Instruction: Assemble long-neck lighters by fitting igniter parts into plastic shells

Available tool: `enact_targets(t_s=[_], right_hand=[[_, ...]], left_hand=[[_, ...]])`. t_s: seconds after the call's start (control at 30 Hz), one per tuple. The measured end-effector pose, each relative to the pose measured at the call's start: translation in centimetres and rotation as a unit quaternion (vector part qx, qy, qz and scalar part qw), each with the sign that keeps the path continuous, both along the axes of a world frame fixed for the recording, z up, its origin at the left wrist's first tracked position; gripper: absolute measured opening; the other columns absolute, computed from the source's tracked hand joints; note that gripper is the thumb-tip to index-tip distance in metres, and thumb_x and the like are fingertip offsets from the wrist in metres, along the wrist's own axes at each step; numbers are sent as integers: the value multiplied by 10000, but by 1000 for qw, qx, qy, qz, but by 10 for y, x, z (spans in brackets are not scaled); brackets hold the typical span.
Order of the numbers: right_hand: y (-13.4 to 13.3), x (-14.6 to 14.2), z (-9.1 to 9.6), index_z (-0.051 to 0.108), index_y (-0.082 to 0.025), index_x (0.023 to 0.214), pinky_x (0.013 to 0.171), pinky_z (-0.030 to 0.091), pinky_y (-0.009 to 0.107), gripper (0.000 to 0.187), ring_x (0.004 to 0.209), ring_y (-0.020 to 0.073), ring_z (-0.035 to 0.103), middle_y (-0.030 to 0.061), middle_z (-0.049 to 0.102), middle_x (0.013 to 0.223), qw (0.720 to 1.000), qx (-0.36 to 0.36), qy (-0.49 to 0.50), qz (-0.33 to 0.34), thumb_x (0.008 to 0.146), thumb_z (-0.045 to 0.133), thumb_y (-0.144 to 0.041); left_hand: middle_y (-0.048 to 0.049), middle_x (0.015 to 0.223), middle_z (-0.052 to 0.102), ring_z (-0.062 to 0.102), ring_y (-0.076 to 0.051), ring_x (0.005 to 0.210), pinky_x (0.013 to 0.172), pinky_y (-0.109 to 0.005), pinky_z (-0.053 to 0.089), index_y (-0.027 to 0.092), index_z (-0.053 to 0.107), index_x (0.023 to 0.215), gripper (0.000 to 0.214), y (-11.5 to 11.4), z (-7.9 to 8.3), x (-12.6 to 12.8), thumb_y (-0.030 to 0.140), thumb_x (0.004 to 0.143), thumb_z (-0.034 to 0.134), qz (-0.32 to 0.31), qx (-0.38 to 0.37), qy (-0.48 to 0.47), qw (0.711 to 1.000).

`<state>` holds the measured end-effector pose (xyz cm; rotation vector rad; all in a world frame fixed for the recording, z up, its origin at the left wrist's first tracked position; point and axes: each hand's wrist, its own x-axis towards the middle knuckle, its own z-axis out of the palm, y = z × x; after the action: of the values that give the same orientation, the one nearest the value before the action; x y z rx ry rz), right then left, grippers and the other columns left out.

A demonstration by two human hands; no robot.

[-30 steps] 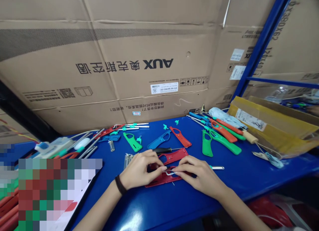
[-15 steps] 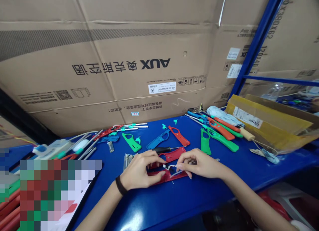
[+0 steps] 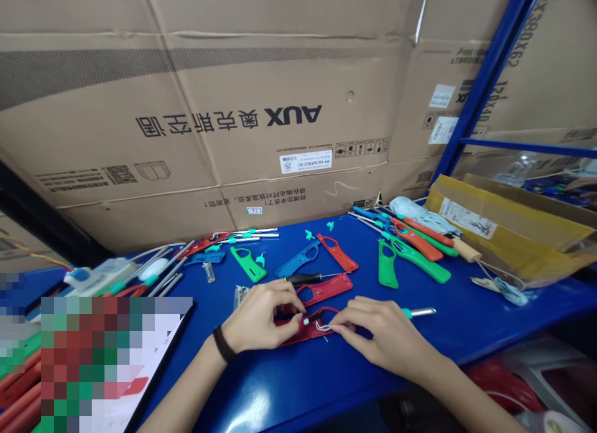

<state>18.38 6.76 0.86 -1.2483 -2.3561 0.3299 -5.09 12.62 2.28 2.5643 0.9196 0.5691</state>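
A red lighter half-shell [image 3: 305, 339] lies hollow side up on the blue table, with a thin white wire [image 3: 321, 326] looping across it. My left hand [image 3: 261, 315], a dark band at its wrist, is closed on the shell's left end. Its thumb and forefinger come close to a small black part [image 3: 313, 319] with a white end. My right hand [image 3: 377, 333] pinches the wire at the shell's right side. Beyond the right fingers sticks out a metal tube [image 3: 424, 311] with a teal piece. Just behind lies a second red half-shell [image 3: 326, 291].
A screwdriver [image 3: 303, 279] lies behind the red shells. Green [image 3: 249, 264], blue [image 3: 298, 260] and red shells are spread farther back. Lighters [image 3: 415, 240] pile up beside a yellow-taped carton [image 3: 508, 215]. A partly blurred-out screen [image 3: 161, 333] stands at left, before a large cardboard box [image 3: 224, 78].
My right hand has shifted slightly right and down, its fingers lower on the wire. The metal tube with the teal piece now shows beyond it. My left hand stays at the shell.
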Motion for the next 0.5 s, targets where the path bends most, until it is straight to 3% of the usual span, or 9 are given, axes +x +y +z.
enact_targets(t_s=[0.2, 0.37, 0.5], right_hand=[[-2, -6, 1, 691, -241, 862, 577, 365, 229, 195, 622, 137, 577, 1, 648, 690, 998, -17, -8, -53, 882, 497, -252], [0, -9, 2, 695, -267, 859, 584, 360, 226, 179, 649, 141, 592, -15, 651, 688, 998, -44, -4, -44, 854, 523, -219], [0, -11, 1, 696, -261, 867, 587, 360, 230, 186, 648, 145, 592, -7, 654, 690, 998, -38, 3, -54, 861, 513, -229]], left_hand=[[-22, 852, 670, 617, -156, 767, 701, -254, 465, 237, 714, 900, 172, 3, -3, -3, 260, 827, 559, 10, -4, 8, 1000], [-24, 846, 659, 614, -149, 750, 698, -247, 460, 240, 718, 905, 167, 3, -3, -3, 294, 835, 576, 4, -19, 13, 1000], [-28, 785, 654, 595, -120, 650, 606, -212, 444, 206, 725, 853, 191, 4, -3, -2, 271, 861, 545, -7, -45, 8, 999]])
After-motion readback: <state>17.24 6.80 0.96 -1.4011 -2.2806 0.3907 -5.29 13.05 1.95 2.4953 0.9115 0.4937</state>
